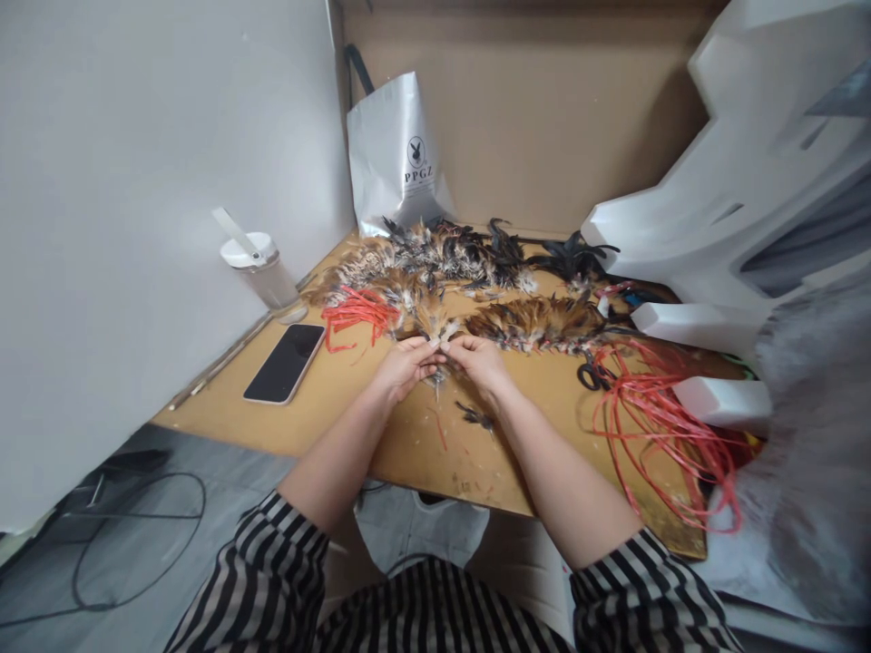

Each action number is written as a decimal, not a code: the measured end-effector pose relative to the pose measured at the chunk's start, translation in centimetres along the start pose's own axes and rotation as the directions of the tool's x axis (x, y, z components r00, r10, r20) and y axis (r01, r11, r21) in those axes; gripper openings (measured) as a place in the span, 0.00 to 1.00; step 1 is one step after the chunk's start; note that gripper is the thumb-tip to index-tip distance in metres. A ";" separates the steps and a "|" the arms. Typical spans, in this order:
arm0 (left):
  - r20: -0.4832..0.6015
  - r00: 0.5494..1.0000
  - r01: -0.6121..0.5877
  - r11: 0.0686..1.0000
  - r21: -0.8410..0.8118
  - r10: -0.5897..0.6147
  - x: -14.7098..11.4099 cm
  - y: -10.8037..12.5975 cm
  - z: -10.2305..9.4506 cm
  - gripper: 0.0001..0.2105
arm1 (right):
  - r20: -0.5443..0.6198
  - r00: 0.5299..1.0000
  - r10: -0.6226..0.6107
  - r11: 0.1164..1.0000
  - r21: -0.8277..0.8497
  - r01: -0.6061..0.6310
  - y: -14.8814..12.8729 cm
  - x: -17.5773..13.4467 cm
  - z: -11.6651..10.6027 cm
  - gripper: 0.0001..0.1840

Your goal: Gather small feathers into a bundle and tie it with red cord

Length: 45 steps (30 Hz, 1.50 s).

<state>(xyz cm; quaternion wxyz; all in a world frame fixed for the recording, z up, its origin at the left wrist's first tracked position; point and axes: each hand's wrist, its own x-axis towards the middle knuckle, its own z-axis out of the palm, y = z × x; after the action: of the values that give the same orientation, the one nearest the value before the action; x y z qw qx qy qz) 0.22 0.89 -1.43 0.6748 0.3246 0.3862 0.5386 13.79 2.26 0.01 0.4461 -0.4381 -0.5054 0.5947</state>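
I had both hands together over the middle of the table (422, 461). The left hand (410, 362) had its fingers curled under, thumb tip pressed forward; the right hand (478, 361) met it almost tip to tip, its back turned up. Between them they pinched a small feather bunch (430, 317), its tan plumes pointing toward the back and some grey fluff showing below the fingers. The forearms (344, 444) slanted inward from either side, bare below striped sleeves (272, 553).

Just in front of the hands lay a dark feather (474, 416). Beyond the right hand ran a brown feather row (537, 322); beside the left hand sat red strips (359, 315), with a phone (284, 365) nearer the edge, its screen dark. Further right I saw scissors (594, 375), partly covered, and a red tangle (657, 413). A longer feather pile (435, 254) stretched across the back, a lidded cup (262, 272) leaned at the left, and behind the pile stood a silver bag (385, 154). On it I read "PPGZ" in dark capitals under a circled rabbit head; the line beneath was too small to read
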 end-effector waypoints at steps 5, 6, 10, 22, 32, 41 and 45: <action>0.026 1.000 0.013 1.000 0.025 -0.014 -0.1 0.2 -0.1 0.08 | -0.053 0.996 -0.075 0.997 -0.023 0.074 -0.1 0.2 -0.1 0.19; 0.030 0.999 0.012 0.999 0.033 -0.013 -0.1 0.2 -0.1 0.08 | -0.047 0.995 -0.083 0.997 -0.004 0.083 -0.2 0.2 -0.2 0.19; 0.025 1.000 -0.005 0.997 0.074 0.003 -0.2 0.2 0.0 0.08 | -0.026 0.996 -0.083 0.993 0.085 0.085 -0.4 0.1 -0.2 0.18; 0.019 0.999 -0.029 0.979 0.201 0.026 -0.6 0.4 0.4 0.10 | -0.052 0.987 -0.151 0.989 -0.013 0.150 0.2 0.5 -0.4 0.14; -0.153 0.977 -0.135 0.986 0.097 0.149 0.0 1.2 -0.2 0.10 | 0.246 0.963 -0.110 0.633 -0.729 0.259 -1.2 -1.5 -1.2 0.17; -0.141 0.982 -0.117 0.991 0.061 0.124 0.1 1.1 -0.7 0.12 | 0.288 0.953 0.092 0.057 -0.957 0.284 -2.5 -4.0 1.1 0.08; -0.145 0.983 -0.110 0.993 0.046 0.116 0.4 0.9 -0.9 0.12 | 0.356 0.929 0.096 0.314 -0.897 0.312 -3.0 -2.8 -1.7 0.06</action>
<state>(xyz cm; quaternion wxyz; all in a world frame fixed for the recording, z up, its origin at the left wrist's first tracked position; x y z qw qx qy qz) -0.98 1.48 -1.14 0.6066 0.3180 0.4262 0.5910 16.29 0.16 3.01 0.0501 -0.4677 -0.8539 0.2229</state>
